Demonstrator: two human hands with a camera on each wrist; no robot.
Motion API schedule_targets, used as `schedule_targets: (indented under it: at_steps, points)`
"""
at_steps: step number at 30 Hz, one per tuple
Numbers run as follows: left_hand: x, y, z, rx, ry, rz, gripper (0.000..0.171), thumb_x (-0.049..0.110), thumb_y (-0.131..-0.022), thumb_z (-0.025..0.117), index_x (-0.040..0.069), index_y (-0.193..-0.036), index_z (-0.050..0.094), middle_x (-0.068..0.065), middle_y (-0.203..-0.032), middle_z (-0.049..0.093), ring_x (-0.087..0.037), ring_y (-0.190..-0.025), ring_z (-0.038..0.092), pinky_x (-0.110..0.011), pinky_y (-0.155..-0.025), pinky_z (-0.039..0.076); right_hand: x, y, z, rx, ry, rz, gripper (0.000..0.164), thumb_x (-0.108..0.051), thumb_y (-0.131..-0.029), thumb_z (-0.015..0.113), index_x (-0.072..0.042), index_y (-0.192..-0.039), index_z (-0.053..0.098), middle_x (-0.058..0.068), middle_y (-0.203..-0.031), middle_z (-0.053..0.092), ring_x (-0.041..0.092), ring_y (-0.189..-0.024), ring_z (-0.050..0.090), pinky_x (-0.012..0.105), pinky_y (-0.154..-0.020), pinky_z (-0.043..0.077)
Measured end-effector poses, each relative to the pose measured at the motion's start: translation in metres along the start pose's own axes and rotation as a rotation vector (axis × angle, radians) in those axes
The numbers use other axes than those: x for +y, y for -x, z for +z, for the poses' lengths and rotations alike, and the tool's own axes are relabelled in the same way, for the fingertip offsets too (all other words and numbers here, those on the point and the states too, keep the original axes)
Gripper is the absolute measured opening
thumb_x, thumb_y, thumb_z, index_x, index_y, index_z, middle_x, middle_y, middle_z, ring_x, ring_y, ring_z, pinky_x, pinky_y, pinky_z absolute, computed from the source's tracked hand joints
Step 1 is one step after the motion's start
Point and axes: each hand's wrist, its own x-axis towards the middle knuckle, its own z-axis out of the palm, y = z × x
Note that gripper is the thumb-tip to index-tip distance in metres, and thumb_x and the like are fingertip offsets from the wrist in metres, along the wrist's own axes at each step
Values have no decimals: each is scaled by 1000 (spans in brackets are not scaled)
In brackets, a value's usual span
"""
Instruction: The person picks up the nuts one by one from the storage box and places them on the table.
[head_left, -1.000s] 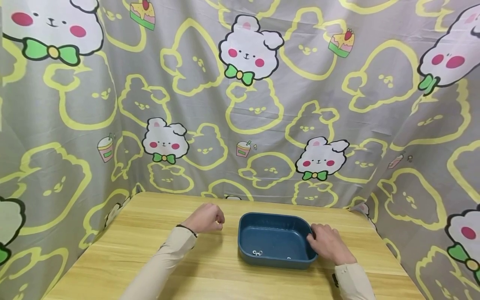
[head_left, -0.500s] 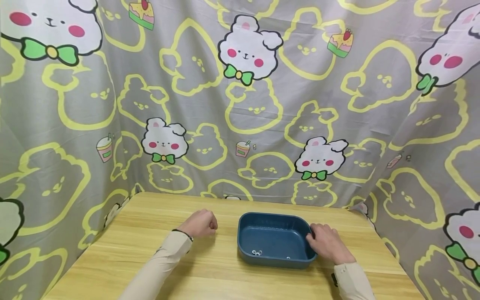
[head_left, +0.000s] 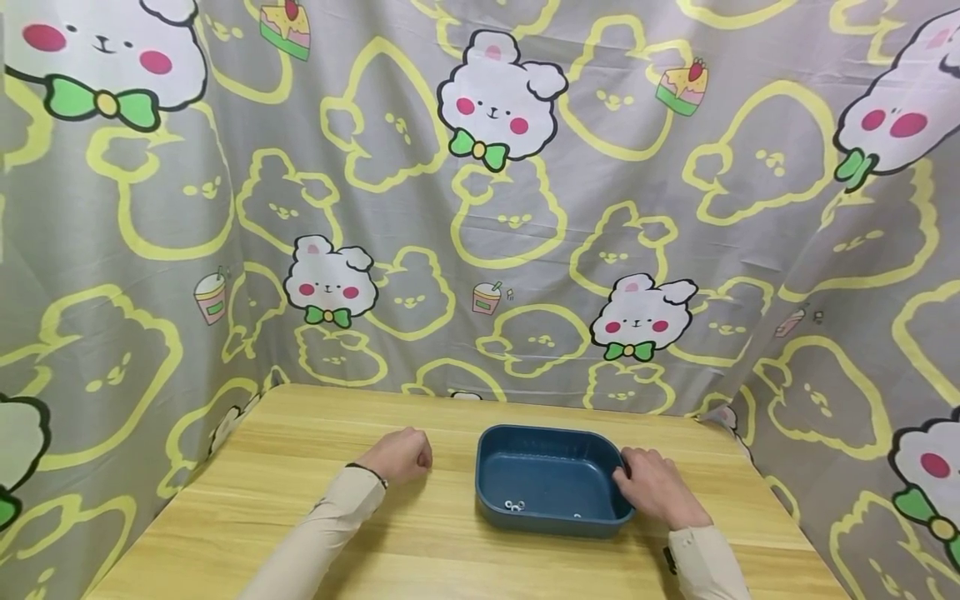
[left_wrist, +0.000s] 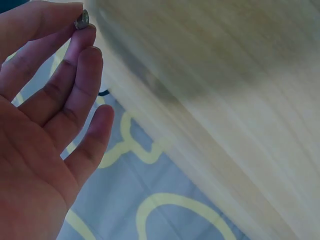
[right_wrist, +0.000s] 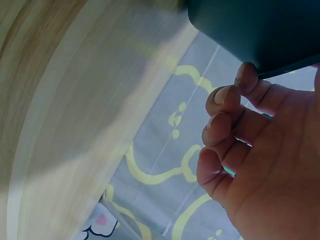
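In the left wrist view, the thumb and forefinger of my left hand (left_wrist: 55, 95) pinch a small metal nut (left_wrist: 82, 20). In the head view this left hand (head_left: 399, 455) is over the table, left of a dark blue plastic box (head_left: 555, 525), and hides the nut. My right hand (head_left: 660, 483) grips the box's right rim, thumb on the inner side. The right wrist view shows the fingers (right_wrist: 220, 100) curled under the rim, beside the box's outer wall (right_wrist: 265, 35). Several small silvery nuts (head_left: 514, 506) lie at the front left inside the box, and one more (head_left: 577, 516) at the front right.
The wooden table (head_left: 405, 550) carries the box right of its middle. A grey curtain (head_left: 420, 217) with printed cartoon bears hangs behind the table and along both sides, close to its back edge.
My left hand has drawn a little to the left and toward me, away from the box. The right hand and the box stay where they were.
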Motion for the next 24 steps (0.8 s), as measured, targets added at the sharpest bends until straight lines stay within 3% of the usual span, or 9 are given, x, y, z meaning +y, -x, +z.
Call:
schedule_targets:
  at_steps: [12, 24]
  points:
    - [1, 3, 3, -17, 15, -26, 17, -8, -77, 75, 8, -76, 79, 3, -74, 74, -4, -67, 61, -21, -58, 48, -3, 2, -4, 5, -3, -6, 14, -20, -96, 59, -13, -85, 61, 2, -75, 58, 19, -71, 53, 40, -67, 39]
    - [4, 7, -1, -31, 3, -56, 16, -8, -78, 75, 8, -77, 79, 0, -78, 75, -4, -69, 59, -23, -59, 49, -2, 2, -3, 8, -10, -6, 13, -20, -96, 58, -12, -87, 63, 3, -76, 61, 19, -72, 55, 43, -68, 42]
